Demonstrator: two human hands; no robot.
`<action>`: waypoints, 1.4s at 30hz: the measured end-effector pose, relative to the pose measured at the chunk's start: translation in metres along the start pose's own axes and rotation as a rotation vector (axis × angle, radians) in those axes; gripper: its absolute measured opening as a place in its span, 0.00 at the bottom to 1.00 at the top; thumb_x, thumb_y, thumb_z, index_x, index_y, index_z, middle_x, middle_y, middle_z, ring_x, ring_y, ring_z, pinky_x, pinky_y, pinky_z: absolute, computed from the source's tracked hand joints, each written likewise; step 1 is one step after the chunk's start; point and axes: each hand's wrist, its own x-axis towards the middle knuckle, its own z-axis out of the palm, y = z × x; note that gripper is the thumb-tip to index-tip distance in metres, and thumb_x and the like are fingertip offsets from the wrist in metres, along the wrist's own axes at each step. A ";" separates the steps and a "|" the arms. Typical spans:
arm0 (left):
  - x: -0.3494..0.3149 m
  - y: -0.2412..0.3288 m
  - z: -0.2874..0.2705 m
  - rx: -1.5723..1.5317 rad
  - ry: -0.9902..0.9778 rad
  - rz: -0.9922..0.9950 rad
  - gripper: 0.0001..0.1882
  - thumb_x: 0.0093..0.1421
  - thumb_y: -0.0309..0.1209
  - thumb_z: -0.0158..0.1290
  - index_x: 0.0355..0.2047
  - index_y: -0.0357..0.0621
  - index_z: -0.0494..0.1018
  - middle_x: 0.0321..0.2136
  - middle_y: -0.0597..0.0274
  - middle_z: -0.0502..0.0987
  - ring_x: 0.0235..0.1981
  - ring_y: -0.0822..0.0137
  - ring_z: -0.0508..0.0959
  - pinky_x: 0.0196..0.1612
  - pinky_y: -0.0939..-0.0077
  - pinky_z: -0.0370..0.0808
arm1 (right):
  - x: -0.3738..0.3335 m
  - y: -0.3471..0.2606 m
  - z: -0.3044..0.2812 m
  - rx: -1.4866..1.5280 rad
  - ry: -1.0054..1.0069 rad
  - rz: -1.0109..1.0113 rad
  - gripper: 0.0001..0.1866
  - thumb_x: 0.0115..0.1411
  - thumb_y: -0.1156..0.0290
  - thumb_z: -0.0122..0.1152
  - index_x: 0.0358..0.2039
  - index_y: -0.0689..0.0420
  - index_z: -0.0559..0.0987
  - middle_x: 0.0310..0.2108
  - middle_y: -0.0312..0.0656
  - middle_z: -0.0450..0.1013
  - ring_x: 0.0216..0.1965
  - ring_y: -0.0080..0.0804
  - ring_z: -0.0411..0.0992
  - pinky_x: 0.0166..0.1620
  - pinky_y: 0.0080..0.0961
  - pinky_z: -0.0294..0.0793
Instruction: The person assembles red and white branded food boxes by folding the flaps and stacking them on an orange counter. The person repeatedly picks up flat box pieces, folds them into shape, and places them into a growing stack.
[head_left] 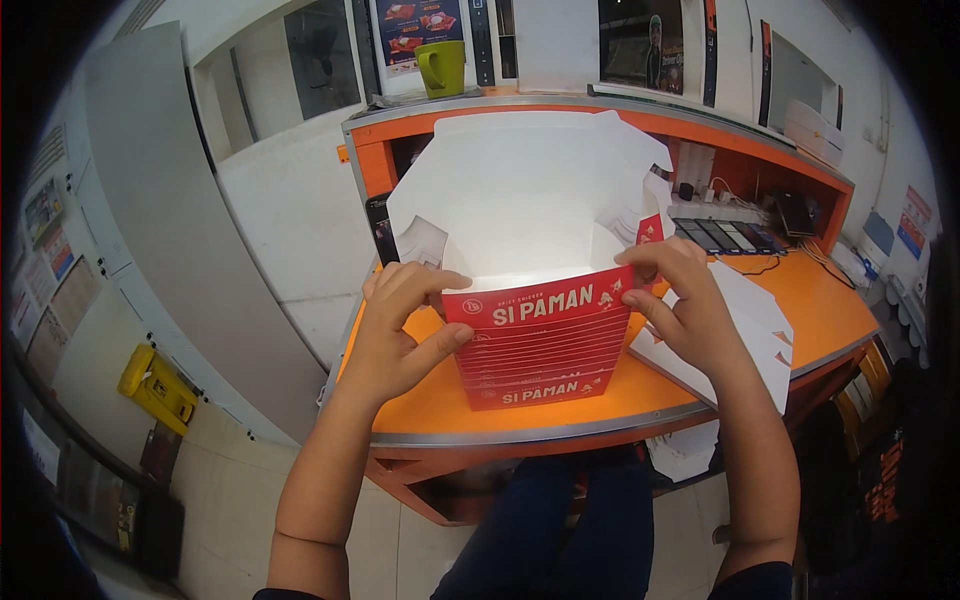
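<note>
A red and white paperboard food box (540, 335) is held upright at the front of an orange counter (820, 310), both hands clamped on its front panel.

The left hand (395, 325) is closed on the left front corner, thumb pressed to the red face and fingers curled over the rim; the right hand (685, 305) is pinched on the right corner in the same way. The white lid flap is seen standing open behind. The box is judged light and thin, stiff only along its folds, easily creased or crushed, so it is best gripped at corners and scored edges. A stack of flat white blanks (760, 335) is seen just beside the right hand, and a green mug (441, 66) on the shelf beyond.
</note>
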 end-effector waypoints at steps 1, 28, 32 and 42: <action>0.000 -0.002 0.000 0.019 -0.004 0.029 0.25 0.61 0.50 0.69 0.52 0.53 0.80 0.39 0.65 0.76 0.46 0.63 0.73 0.61 0.61 0.63 | -0.002 0.003 0.000 0.008 -0.009 0.000 0.20 0.64 0.71 0.73 0.56 0.51 0.81 0.35 0.35 0.76 0.42 0.36 0.72 0.62 0.40 0.61; 0.019 -0.026 0.078 -0.652 0.289 -0.214 0.26 0.73 0.57 0.35 0.46 0.47 0.70 0.63 0.50 0.66 0.69 0.56 0.62 0.74 0.55 0.52 | 0.003 0.029 0.104 0.756 0.428 0.140 0.19 0.70 0.60 0.41 0.42 0.58 0.78 0.62 0.53 0.74 0.64 0.44 0.68 0.70 0.39 0.60; 0.018 -0.028 0.077 -0.689 0.286 -0.201 0.24 0.70 0.55 0.39 0.46 0.47 0.68 0.62 0.51 0.66 0.68 0.56 0.61 0.73 0.56 0.50 | 0.003 0.022 0.107 0.714 0.441 0.155 0.20 0.71 0.60 0.40 0.45 0.58 0.79 0.64 0.53 0.74 0.67 0.45 0.67 0.71 0.40 0.59; 0.017 -0.026 0.080 -0.706 0.343 -0.188 0.24 0.70 0.55 0.40 0.45 0.45 0.68 0.63 0.50 0.66 0.68 0.56 0.62 0.73 0.55 0.50 | 0.007 0.010 0.101 0.553 0.402 0.206 0.26 0.79 0.55 0.34 0.55 0.57 0.80 0.68 0.53 0.70 0.72 0.47 0.64 0.75 0.44 0.55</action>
